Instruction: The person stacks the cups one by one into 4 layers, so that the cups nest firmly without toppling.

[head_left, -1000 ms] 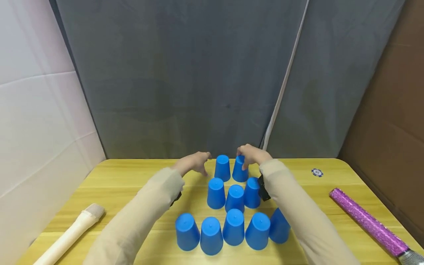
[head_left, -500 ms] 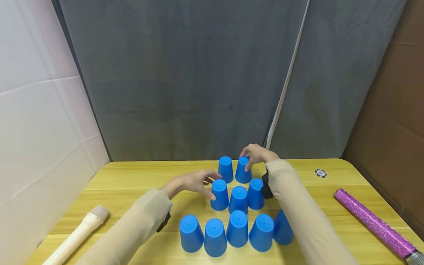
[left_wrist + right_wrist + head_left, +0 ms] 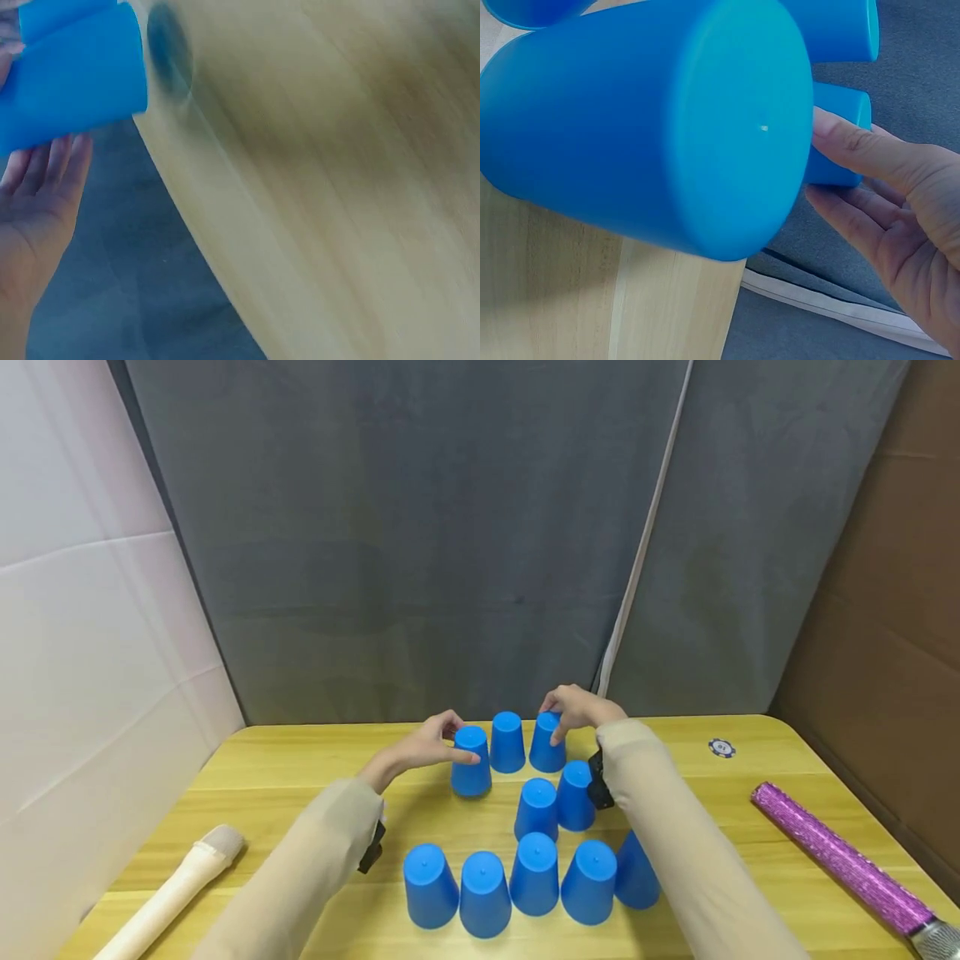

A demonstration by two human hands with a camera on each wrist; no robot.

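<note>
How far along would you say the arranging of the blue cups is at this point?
Ten upside-down cups stand on the table. The front row of five looks settled. The left hand holds a cup at the left end of the back row; the right hand holds the back right cup. Two middle cups remain untouched. What remains is unclear.

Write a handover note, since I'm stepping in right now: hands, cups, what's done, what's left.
Left hand grips a cup at the left end of the back row, beside the middle cup.
Right hand holds the right back cup.
Done: five cups in the front row, all upside down on the table.
Left: the middle row has two cups, with a gap on its left.
</note>
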